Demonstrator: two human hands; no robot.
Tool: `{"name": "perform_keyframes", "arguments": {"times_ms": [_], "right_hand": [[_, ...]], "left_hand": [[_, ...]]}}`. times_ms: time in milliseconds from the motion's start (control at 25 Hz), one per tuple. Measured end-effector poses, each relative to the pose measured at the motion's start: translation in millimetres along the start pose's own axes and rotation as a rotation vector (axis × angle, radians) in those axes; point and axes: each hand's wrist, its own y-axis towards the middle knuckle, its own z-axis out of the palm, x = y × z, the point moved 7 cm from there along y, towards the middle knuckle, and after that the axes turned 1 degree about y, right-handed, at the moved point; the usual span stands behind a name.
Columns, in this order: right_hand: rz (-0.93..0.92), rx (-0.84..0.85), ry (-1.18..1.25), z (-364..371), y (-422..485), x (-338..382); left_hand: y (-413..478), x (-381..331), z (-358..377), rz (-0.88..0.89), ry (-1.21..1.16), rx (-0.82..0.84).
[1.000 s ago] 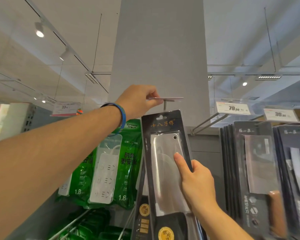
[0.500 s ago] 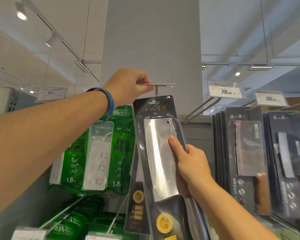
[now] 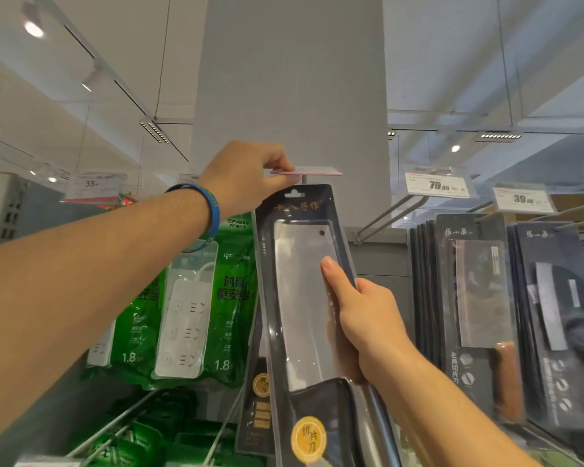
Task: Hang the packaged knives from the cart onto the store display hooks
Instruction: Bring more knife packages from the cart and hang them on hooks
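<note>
Packaged knife (image 3: 300,284), seemingly cleaver, in right hand (image 3: 368,318); left hand (image 3: 246,176) pinches tag (image 3: 314,170).

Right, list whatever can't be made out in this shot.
- Head view: the hook, mostly hidden behind the price tag and the left hand pinching it; whether the knife package is hooked is unclear.
- The package's bottom, cut off by the lower edge.
- Fingers of the right hand, behind the package.
- The far-left 33 label, small print blurred.
</note>
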Motion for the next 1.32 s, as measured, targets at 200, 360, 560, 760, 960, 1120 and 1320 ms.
{"name": "perform_keyframes", "arguments": {"times_ms": [200, 360, 560, 760, 960, 1120, 1320], "right_hand": [[0.012, -0.042, -0.048, -19, 0, -8], [0.067, -0.01, 0.018, -12, 3, -10], [0.048, -0.004, 0.01, -7, 3, -11], [-0.042, -0.059, -0.139, -6, 8, -10], [0.022, -0.024, -0.159, 11, 31, -28], [0.094, 0.027, -0.174, 39, 52, -52], [0.14, 0.051, -0.148, 55, 55, -71]], "left_hand": [[-2, -1, -3, -0.006, 0.009, 0.034], [0, -3, -2, -0.02, 0.004, 0.028], [3, 0, -1, -0.019, 0.003, 0.032], [3, -2, 0, -0.021, 0.015, 0.019], [0, -4, -1, -0.011, 0.084, 0.036], [-3, -5, 2, -0.009, 0.107, 0.048], [-6, -5, 6, -0.019, 0.123, 0.057]]}}
